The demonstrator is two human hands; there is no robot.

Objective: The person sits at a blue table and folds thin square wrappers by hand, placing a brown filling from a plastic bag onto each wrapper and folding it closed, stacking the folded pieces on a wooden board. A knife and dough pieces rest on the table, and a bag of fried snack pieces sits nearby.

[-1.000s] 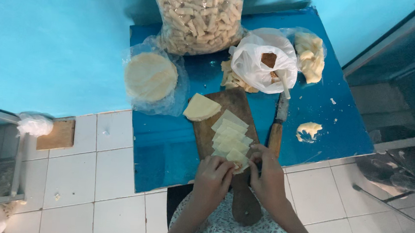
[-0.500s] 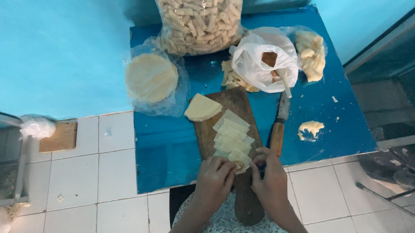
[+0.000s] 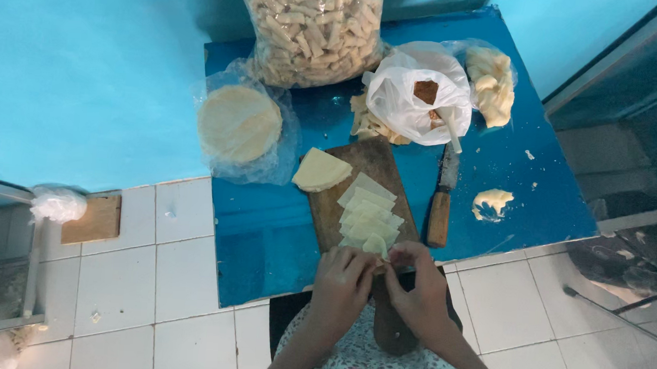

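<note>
A brown wooden cutting board [image 3: 361,164] lies on a blue table [image 3: 263,234]. On it sits a row of pale dough strips [image 3: 370,214] and a folded half-round dough piece [image 3: 320,170]. My left hand [image 3: 343,283] and my right hand [image 3: 413,279] meet at the near end of the board, fingers pinched together on one small dough piece [image 3: 376,246]. The piece is mostly hidden by my fingers. A knife with a wooden handle [image 3: 442,200] lies just right of the board, untouched.
A large clear bag of rolled pastries [image 3: 313,21] stands at the table's back. A bagged stack of round wrappers [image 3: 239,123] lies left. A white plastic bag with a spoon [image 3: 419,94], bagged dough [image 3: 490,80] and a dough lump [image 3: 490,203] lie right. White tiled floor surrounds.
My hands have drawn closer together over the nearest dough piece at the board's near end. Nothing else on the table has moved.
</note>
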